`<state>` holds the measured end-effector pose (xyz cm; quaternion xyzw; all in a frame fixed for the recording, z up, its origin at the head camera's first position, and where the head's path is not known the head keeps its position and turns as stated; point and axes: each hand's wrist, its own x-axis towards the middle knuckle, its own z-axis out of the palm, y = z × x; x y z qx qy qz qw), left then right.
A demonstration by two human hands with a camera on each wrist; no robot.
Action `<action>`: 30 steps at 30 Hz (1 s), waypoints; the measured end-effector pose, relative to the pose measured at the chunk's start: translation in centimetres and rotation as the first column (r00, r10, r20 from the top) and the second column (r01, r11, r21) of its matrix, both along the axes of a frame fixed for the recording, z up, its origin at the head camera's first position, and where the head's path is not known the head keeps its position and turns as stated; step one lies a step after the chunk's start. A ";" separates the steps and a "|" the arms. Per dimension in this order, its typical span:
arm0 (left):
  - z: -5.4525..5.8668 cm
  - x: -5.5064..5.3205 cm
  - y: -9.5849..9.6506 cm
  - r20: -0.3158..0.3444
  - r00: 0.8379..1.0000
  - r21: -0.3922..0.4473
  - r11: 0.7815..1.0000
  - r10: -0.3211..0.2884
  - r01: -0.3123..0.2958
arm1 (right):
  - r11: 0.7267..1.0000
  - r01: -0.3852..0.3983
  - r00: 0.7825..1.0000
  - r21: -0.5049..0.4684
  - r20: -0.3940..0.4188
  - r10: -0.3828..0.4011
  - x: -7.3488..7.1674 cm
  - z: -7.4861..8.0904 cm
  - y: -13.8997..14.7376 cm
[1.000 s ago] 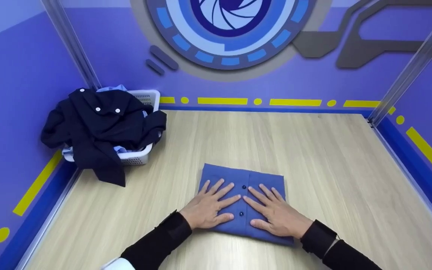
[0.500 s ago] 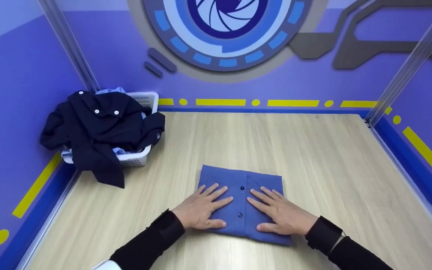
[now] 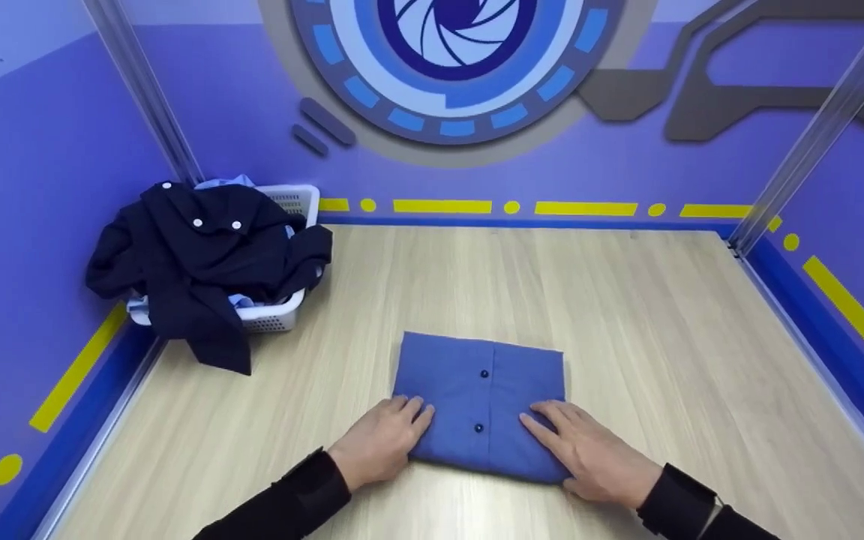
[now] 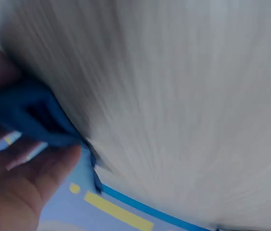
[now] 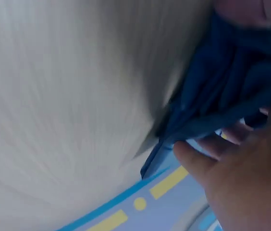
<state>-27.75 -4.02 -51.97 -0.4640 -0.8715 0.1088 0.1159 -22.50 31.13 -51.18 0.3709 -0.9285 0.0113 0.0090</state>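
A blue shirt (image 3: 454, 397), folded into a flat rectangle with two dark buttons showing, lies on the tabletop. My left hand (image 3: 378, 444) grips its left side near the front corner, fingers on top. On the opposite side my right hand (image 3: 601, 456) holds the right edge in the same way. In the left wrist view, the blue cloth (image 4: 34, 113) sits between the thumb and the fingers. The right wrist view shows layered folds of the shirt (image 5: 231, 82) between that hand's thumb and fingers. Both thumbs are mostly hidden in the head view.
At the back left stands a white basket (image 3: 271, 322) heaped with clothes. A dark navy shirt (image 3: 207, 255) with white buttons drapes over its rim onto the wood-grain table (image 3: 627, 300). Purple-blue panels (image 3: 229, 105) border the table on the left, back and right.
Both hands were spread flat on the shirt. They have slid outward and toward the front to its side edges, and their fingers now curl around the cloth.
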 end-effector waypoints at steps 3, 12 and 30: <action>-0.2 -0.1 0.4 -0.055 0.998 0.016 1.000 -0.004 0.005 | 0.999 -0.015 0.997 -0.032 -0.077 0.013 -0.3 -0.7 0.0; 2.9 -1.8 -1.3 0.475 0.874 0.430 0.893 -0.101 -0.131 | 0.896 -0.067 0.997 -0.438 0.000 0.075 -2.3 0.7 1.9; 9.3 -3.4 -2.2 0.870 0.290 0.481 0.557 -0.399 -0.677 | 0.396 0.614 0.482 -0.683 0.721 0.498 -4.1 7.7 3.4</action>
